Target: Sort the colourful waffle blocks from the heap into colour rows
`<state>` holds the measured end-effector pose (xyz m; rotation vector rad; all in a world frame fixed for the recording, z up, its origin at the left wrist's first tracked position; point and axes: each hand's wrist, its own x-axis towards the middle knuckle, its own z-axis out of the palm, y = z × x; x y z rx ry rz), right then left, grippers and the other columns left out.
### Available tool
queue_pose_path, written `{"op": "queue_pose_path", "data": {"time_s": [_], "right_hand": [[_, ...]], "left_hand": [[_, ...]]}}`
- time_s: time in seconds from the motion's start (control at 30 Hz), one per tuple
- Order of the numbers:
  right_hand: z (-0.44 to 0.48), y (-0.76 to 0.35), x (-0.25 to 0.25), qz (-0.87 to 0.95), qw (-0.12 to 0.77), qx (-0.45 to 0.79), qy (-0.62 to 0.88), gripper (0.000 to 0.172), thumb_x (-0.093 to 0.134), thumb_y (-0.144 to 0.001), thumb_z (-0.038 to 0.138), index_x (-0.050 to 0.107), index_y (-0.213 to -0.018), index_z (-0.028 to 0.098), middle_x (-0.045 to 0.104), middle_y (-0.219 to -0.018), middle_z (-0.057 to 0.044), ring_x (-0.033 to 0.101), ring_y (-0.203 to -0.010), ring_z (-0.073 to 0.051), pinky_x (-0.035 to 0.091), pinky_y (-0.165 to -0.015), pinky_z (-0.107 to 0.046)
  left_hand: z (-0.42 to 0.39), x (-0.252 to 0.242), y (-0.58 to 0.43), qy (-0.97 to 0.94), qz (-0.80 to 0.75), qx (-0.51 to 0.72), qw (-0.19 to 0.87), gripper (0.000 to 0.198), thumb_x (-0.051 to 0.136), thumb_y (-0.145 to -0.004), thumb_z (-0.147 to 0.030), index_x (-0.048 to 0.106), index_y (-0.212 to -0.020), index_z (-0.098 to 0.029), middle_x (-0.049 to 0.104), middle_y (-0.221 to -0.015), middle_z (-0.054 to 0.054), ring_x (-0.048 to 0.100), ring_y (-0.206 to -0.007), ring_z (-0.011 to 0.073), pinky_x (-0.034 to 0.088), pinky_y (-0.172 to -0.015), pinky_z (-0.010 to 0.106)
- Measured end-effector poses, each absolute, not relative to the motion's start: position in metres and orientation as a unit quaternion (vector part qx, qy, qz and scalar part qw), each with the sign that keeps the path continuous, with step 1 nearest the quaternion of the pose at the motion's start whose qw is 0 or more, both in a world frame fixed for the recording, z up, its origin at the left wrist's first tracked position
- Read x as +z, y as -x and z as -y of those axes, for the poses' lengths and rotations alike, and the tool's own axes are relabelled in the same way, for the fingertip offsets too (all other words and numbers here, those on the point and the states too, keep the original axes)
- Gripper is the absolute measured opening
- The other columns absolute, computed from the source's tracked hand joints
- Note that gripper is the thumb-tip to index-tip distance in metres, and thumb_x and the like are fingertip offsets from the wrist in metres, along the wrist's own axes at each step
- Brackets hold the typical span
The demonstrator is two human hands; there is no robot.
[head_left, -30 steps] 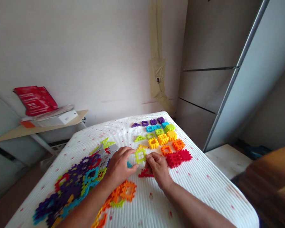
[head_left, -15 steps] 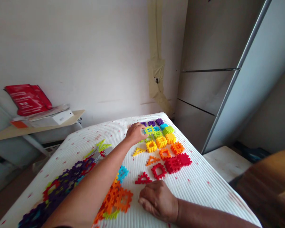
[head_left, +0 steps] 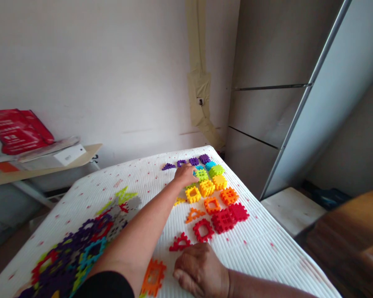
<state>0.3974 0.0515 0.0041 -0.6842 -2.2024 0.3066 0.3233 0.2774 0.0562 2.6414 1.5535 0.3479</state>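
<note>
My left hand [head_left: 185,175] reaches across to the far rows, its thumb and fingers closed at the edge of a lime green window-pattern square [head_left: 202,174]. That square lies on or just over the green stack; the fingers partly hide the contact. Blue squares [head_left: 199,168] show just behind it. My right hand [head_left: 201,270] rests on the cloth as a loose fist, with nothing visible in it. In front of its knuckles lies a red triangle piece [head_left: 180,242], with a red frame square [head_left: 203,230] just beyond.
Rows of yellow [head_left: 207,188], orange [head_left: 229,196], red [head_left: 224,220] and purple [head_left: 193,162] pieces cover the table's right part. A mixed pile [head_left: 77,244] lies at left, partly behind my forearm. A refrigerator [head_left: 267,111] stands right; a side shelf [head_left: 91,151] holds red packages [head_left: 17,130].
My left hand has moved slightly nearer with the lime green square, from over the blue pieces to the green stack. My right hand stays on the cloth. The view has shifted right.
</note>
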Motion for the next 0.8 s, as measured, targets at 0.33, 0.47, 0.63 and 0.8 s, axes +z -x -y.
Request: {"op": "queue_pose_path", "data": {"time_s": [0.33, 0.47, 0.63, 0.8], "right_hand": [[-0.053, -0.396, 0.001, 0.871, 0.395, 0.115, 0.27, 0.028, 0.028, -0.09, 0.033, 0.048, -0.074, 0.021, 0.055, -0.059, 0.0, 0.048, -0.051, -0.012, 0.032, -0.048, -0.024], [-0.053, -0.396, 0.001, 0.871, 0.395, 0.111, 0.271, 0.029, 0.028, -0.09, 0.032, 0.048, -0.073, 0.021, 0.054, -0.058, 0.0, 0.047, -0.051, -0.012, 0.032, -0.048, -0.024], [-0.052, -0.396, 0.002, 0.874, 0.389, 0.111, 0.27, 0.03, 0.027, -0.091, 0.031, 0.049, -0.075, 0.019, 0.055, -0.059, -0.001, 0.048, -0.051, -0.012, 0.033, -0.049, -0.024], [-0.049, -0.398, 0.002, 0.867, 0.396, 0.132, 0.273, 0.026, 0.031, -0.092, 0.028, 0.05, -0.076, 0.018, 0.056, -0.061, -0.001, 0.05, -0.054, -0.012, 0.034, -0.052, -0.023]], "left_hand": [[-0.278, 0.053, -0.329, -0.863, -0.499, 0.076, 0.018, 0.027, 0.052, -0.083, -0.037, 0.059, -0.101, -0.018, 0.058, -0.109, 0.007, 0.054, -0.099, 0.0194, 0.044, -0.086, 0.041], [-0.277, 0.054, -0.33, -0.864, -0.498, 0.072, 0.017, 0.027, 0.051, -0.083, -0.037, 0.059, -0.101, -0.017, 0.058, -0.11, 0.007, 0.054, -0.1, 0.0196, 0.044, -0.087, 0.042], [-0.277, 0.052, -0.33, -0.863, -0.501, 0.07, 0.02, 0.028, 0.053, -0.083, -0.037, 0.059, -0.102, -0.017, 0.057, -0.112, 0.008, 0.053, -0.103, 0.0208, 0.043, -0.089, 0.044], [-0.274, 0.052, -0.317, -0.849, -0.523, 0.071, 0.026, 0.033, 0.053, -0.083, -0.035, 0.055, -0.11, -0.017, 0.055, -0.117, 0.008, 0.053, -0.104, 0.0214, 0.043, -0.088, 0.045]]}}
